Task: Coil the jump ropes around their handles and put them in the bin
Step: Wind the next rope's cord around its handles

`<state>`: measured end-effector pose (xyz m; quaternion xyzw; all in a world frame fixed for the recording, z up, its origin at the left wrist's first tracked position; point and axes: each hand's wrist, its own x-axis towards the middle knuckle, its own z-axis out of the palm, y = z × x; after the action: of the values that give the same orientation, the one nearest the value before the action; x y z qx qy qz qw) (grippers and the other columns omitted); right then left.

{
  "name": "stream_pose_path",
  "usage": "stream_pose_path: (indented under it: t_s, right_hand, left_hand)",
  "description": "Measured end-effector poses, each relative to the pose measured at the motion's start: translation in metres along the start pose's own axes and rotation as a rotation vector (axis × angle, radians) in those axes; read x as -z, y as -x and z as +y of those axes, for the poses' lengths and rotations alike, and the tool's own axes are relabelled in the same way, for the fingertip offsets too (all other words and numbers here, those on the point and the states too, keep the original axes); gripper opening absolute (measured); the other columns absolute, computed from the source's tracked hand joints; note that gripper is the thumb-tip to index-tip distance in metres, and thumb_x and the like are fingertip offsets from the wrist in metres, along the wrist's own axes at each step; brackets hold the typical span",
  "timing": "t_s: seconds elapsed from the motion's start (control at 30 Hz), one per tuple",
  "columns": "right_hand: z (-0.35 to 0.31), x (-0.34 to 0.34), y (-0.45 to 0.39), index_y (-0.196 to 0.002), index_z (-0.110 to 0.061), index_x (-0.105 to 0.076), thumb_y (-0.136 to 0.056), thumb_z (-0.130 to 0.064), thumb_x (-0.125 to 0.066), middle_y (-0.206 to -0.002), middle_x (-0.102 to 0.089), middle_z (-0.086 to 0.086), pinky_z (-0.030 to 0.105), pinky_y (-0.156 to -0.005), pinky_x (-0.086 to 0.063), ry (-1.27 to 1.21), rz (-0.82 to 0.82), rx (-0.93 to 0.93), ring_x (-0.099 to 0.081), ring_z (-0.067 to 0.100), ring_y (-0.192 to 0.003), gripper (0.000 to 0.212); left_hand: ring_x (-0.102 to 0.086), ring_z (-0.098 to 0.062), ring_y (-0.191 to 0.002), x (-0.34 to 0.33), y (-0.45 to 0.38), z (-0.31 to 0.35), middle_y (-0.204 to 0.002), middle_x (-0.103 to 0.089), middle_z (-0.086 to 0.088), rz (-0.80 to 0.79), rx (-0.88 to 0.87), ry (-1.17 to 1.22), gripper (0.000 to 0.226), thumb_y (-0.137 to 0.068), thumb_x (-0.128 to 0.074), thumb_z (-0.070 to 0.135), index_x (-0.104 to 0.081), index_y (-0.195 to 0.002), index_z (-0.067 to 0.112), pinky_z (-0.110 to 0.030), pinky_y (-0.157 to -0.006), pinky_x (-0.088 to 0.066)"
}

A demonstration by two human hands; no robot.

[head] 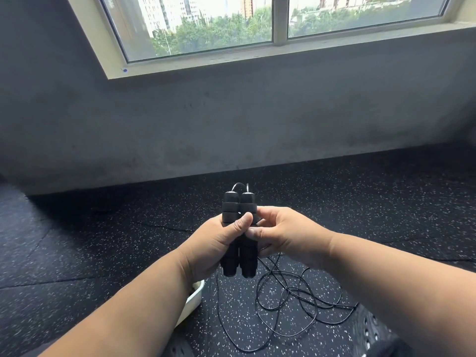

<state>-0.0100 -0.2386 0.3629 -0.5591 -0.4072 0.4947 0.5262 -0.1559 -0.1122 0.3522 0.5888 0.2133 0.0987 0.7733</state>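
Two black jump-rope handles (239, 204) stand upright side by side in front of me. My left hand (213, 246) is wrapped around both handles, thumb across the front. My right hand (280, 235) pinches at the right handle and the thin cord beside it. The black cord (286, 302) hangs from the handles and lies in loose loops on the floor below. A white bin (197, 292) sits on the floor under my left forearm, with only one corner showing.
The floor is black speckled rubber matting (103, 240). A grey concrete wall (231, 119) with a window (206, 27) rises just beyond. A dark perforated object (371, 331) lies at the lower right.
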Motion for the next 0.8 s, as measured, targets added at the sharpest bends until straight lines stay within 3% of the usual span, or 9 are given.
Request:
stream_pose_path:
  t_s: [0.07, 0.17, 0.27, 0.37, 0.47, 0.6, 0.67, 0.73, 0.8]
  right_hand:
    - [0.000, 0.001, 0.000, -0.130, -0.027, -0.068, -0.097, -0.019, -0.070, -0.100, -0.072, 0.011, 0.064, -0.097, -0.050, 0.014, -0.010, -0.004, -0.069, 0.031, -0.096, 0.034]
    - [-0.001, 0.002, 0.000, -0.132, -0.027, -0.067, -0.098, -0.019, -0.070, -0.096, -0.071, 0.008, 0.049, -0.086, -0.054, 0.027, -0.027, -0.003, -0.068, 0.026, -0.092, 0.035]
    - [-0.010, 0.007, 0.000, -0.127, -0.035, -0.070, -0.095, -0.021, -0.073, -0.083, -0.067, -0.001, 0.029, -0.071, -0.051, 0.153, 0.021, 0.051, -0.062, 0.013, -0.078, 0.035]
    - [-0.024, 0.011, -0.002, -0.126, -0.032, -0.069, -0.084, -0.038, -0.065, -0.077, -0.067, -0.019, 0.018, -0.068, -0.044, 0.155, 0.156, 0.085, -0.058, 0.000, -0.074, 0.042]
    - [-0.030, 0.014, -0.002, -0.110, -0.024, -0.073, -0.085, -0.050, -0.061, -0.081, -0.066, -0.025, 0.024, -0.075, -0.037, 0.039, 0.190, 0.094, -0.055, -0.006, -0.077, 0.038]
    - [-0.025, 0.006, -0.002, -0.094, -0.010, -0.069, -0.093, -0.043, -0.069, -0.094, -0.067, 0.002, 0.036, -0.088, -0.042, 0.067, 0.039, 0.063, -0.060, 0.011, -0.091, 0.033]
    - [-0.020, 0.004, -0.004, -0.094, -0.013, -0.068, -0.092, -0.033, -0.073, -0.092, -0.065, 0.004, 0.038, -0.088, -0.043, 0.024, 0.045, 0.043, -0.059, 0.014, -0.090, 0.021]
    - [-0.016, 0.006, -0.007, -0.097, -0.013, -0.068, -0.094, -0.028, -0.072, -0.094, -0.066, 0.007, 0.040, -0.092, -0.046, 0.004, 0.037, 0.036, -0.060, 0.015, -0.091, 0.016]
    - [-0.015, 0.008, -0.007, -0.099, -0.003, -0.066, -0.092, -0.032, -0.072, -0.101, -0.069, 0.021, 0.051, -0.104, -0.047, 0.016, 0.041, 0.026, -0.062, 0.019, -0.096, 0.030]
  left_hand:
    - [-0.067, -0.044, -0.122, -0.002, 0.001, 0.001, -0.131, -0.069, -0.026, -0.010, 0.001, 0.009, 0.046, -0.100, -0.067, 0.037, -0.066, -0.134, 0.007, -0.051, -0.098, -0.058]
    - [-0.071, -0.033, -0.113, -0.006, 0.003, 0.003, -0.126, -0.072, -0.023, -0.001, -0.019, 0.009, 0.043, -0.101, -0.066, 0.035, -0.066, -0.133, 0.007, -0.035, -0.084, -0.059]
    - [-0.070, -0.035, -0.117, -0.009, 0.003, 0.004, -0.127, -0.072, -0.021, 0.021, -0.053, -0.010, 0.045, -0.100, -0.064, 0.040, -0.066, -0.134, 0.010, -0.042, -0.095, -0.056]
    - [-0.069, -0.027, -0.114, -0.014, 0.000, 0.007, -0.125, -0.074, -0.016, 0.077, -0.064, -0.008, 0.049, -0.094, -0.066, 0.044, -0.067, -0.132, 0.013, -0.046, -0.104, -0.051]
    - [-0.069, -0.021, -0.106, -0.018, 0.001, 0.007, -0.119, -0.074, -0.017, 0.062, -0.039, -0.031, 0.045, -0.088, -0.069, 0.047, -0.071, -0.123, 0.019, -0.041, -0.095, -0.056]
    - [-0.065, -0.028, -0.071, -0.028, 0.005, -0.005, -0.091, -0.069, -0.013, -0.053, -0.040, -0.138, 0.046, -0.087, -0.071, 0.054, -0.073, -0.113, 0.016, -0.031, -0.054, -0.053]
    - [-0.059, -0.025, -0.060, -0.031, 0.005, -0.012, -0.086, -0.065, -0.011, -0.056, -0.032, -0.128, 0.052, -0.087, -0.071, 0.054, -0.070, -0.117, 0.011, -0.027, -0.043, -0.045]
    - [-0.061, -0.022, -0.066, -0.033, 0.004, -0.015, -0.089, -0.068, -0.006, -0.039, -0.014, -0.142, 0.055, -0.085, -0.074, 0.057, -0.070, -0.120, 0.015, -0.030, -0.048, -0.050]
    - [-0.067, -0.013, -0.087, -0.031, 0.004, -0.015, -0.100, -0.074, 0.001, -0.023, -0.018, -0.238, 0.060, -0.082, -0.077, 0.062, -0.070, -0.124, 0.020, -0.027, -0.073, -0.055]
